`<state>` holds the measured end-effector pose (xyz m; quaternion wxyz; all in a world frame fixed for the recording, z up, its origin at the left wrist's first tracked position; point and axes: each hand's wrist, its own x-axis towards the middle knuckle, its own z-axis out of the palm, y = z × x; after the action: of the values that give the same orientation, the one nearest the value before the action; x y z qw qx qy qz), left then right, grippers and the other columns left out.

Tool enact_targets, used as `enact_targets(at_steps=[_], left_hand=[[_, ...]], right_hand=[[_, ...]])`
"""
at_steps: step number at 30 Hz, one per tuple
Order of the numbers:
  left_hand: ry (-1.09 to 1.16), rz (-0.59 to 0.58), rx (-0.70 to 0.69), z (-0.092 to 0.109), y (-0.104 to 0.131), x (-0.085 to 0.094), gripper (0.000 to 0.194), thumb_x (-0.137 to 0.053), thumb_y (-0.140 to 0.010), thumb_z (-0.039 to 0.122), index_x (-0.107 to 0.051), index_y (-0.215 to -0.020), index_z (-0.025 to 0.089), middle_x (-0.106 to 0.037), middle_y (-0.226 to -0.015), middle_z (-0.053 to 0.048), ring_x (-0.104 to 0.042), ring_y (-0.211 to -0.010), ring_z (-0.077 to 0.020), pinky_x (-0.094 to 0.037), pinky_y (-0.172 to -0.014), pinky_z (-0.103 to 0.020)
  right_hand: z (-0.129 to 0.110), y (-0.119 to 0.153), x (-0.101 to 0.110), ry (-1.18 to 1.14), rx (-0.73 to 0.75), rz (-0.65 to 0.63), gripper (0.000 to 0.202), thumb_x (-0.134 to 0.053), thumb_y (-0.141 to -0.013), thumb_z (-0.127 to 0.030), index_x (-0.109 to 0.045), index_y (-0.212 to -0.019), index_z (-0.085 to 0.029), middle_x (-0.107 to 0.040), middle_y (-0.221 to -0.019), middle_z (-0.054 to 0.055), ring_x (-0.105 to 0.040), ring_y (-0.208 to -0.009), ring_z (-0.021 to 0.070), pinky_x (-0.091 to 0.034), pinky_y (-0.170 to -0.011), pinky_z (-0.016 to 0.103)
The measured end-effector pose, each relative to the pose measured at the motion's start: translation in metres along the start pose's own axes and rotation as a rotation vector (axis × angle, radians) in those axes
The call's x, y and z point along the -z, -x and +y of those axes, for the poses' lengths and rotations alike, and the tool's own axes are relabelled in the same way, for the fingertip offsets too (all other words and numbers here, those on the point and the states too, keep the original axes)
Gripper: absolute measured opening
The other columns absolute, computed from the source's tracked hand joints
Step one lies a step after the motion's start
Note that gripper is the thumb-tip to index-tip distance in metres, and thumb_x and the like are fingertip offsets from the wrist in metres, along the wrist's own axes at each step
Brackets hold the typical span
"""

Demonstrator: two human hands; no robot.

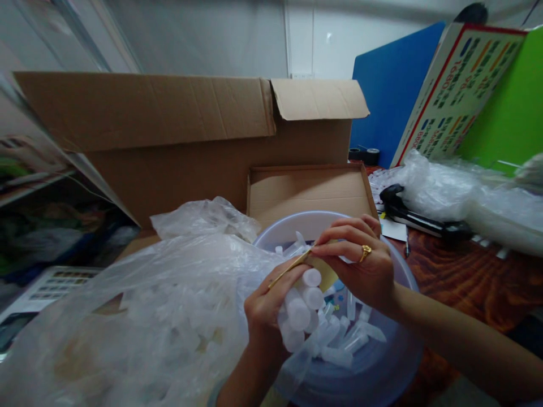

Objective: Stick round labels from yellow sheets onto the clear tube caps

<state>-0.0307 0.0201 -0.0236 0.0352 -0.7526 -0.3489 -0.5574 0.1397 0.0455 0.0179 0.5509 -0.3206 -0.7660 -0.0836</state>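
My left hand is closed around a bundle of small translucent plastic tubes, their round white ends facing me. A thin yellowish strip crosses the top of this hand, up to the fingertips of my right hand. The right thumb and fingers pinch the strip's end, and a gold ring shows on one finger. Below the right fingers a pale yellow surface is partly hidden; I cannot tell if it belongs to the strip. Both hands are above a bluish-white plastic basin holding more loose tubes.
A large clear plastic bag of pale pieces lies left of the basin. Behind stand an open cardboard box and a shallow carton. On the wooden table to the right are a black stapler-like tool and plastic bags.
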Motion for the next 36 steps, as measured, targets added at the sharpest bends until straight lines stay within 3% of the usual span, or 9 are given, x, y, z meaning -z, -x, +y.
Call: enact_targets(at_steps=[9, 15, 19, 21, 23, 30, 36], left_hand=[[0.019, -0.011, 0.042, 0.002, -0.004, 0.001, 0.028, -0.066, -0.074, 0.013, -0.067, -0.102, 0.017, -0.073, -0.106, -0.007, -0.071, -0.092, -0.0193, -0.059, -0.085, -0.030], [0.025, -0.038, 0.140, 0.004, -0.017, 0.000, 0.008, -0.066, -0.077, 0.016, -0.069, -0.084, 0.014, -0.075, -0.087, -0.007, -0.072, -0.080, -0.0174, -0.059, -0.080, -0.028], [0.007, -0.071, 0.184, 0.002, -0.023, -0.001, 0.003, -0.065, -0.079, 0.016, -0.068, -0.078, 0.016, -0.074, -0.080, -0.004, -0.071, -0.074, -0.0162, -0.059, -0.072, -0.024], [0.006, -0.080, 0.155, -0.001, -0.022, -0.001, 0.005, -0.064, -0.079, 0.014, -0.068, -0.079, 0.016, -0.075, -0.083, -0.005, -0.072, -0.077, -0.0165, -0.059, -0.074, -0.024], [0.004, -0.075, 0.125, -0.004, -0.019, -0.001, 0.010, -0.064, -0.077, 0.014, -0.070, -0.085, 0.015, -0.076, -0.089, -0.007, -0.072, -0.083, -0.0179, -0.058, -0.080, -0.027], [-0.009, -0.066, 0.093, -0.009, -0.010, -0.002, 0.023, -0.064, -0.071, 0.011, -0.069, -0.093, 0.014, -0.075, -0.098, -0.010, -0.071, -0.090, -0.0199, -0.059, -0.085, -0.030], [-0.005, -0.057, 0.108, -0.008, -0.010, -0.002, 0.024, -0.065, -0.070, 0.012, -0.072, -0.093, 0.011, -0.075, -0.097, -0.012, -0.072, -0.089, -0.0204, -0.058, -0.086, -0.030]], right_hand=[[0.001, 0.001, -0.001, 0.079, 0.004, -0.059, 0.008, -0.065, -0.091, -0.017, -0.064, -0.089, -0.025, -0.071, -0.093, -0.004, -0.062, -0.095, 0.0156, -0.028, -0.092, 0.040], [0.005, 0.001, 0.002, 0.076, -0.007, -0.128, 0.008, -0.056, -0.096, -0.016, -0.059, -0.093, -0.023, -0.067, -0.097, -0.001, -0.060, -0.095, 0.0149, -0.027, -0.090, 0.039], [0.002, -0.002, 0.000, -0.289, -0.161, -0.128, 0.008, -0.055, -0.094, -0.015, -0.057, -0.089, -0.020, -0.061, -0.094, 0.002, -0.058, -0.092, 0.0146, -0.040, -0.085, 0.033], [0.001, -0.002, -0.002, -0.528, -0.285, -0.192, 0.006, -0.056, -0.092, -0.016, -0.056, -0.087, -0.019, -0.059, -0.094, 0.003, -0.059, -0.089, 0.0141, -0.047, -0.079, 0.028], [0.003, -0.002, -0.005, -0.585, -0.349, -0.220, 0.005, -0.057, -0.091, -0.016, -0.056, -0.088, -0.019, -0.060, -0.093, 0.003, -0.059, -0.085, 0.0131, -0.049, -0.076, 0.026], [0.021, 0.001, -0.004, 0.041, -0.038, -0.203, 0.004, -0.060, -0.093, -0.022, -0.062, -0.096, -0.021, -0.066, -0.099, 0.004, -0.059, -0.097, 0.0178, -0.040, -0.087, 0.033], [0.019, 0.003, -0.007, 0.072, 0.035, -0.206, 0.005, -0.059, -0.094, -0.021, -0.063, -0.092, -0.022, -0.067, -0.093, 0.001, -0.058, -0.092, 0.0157, -0.036, -0.086, 0.033]])
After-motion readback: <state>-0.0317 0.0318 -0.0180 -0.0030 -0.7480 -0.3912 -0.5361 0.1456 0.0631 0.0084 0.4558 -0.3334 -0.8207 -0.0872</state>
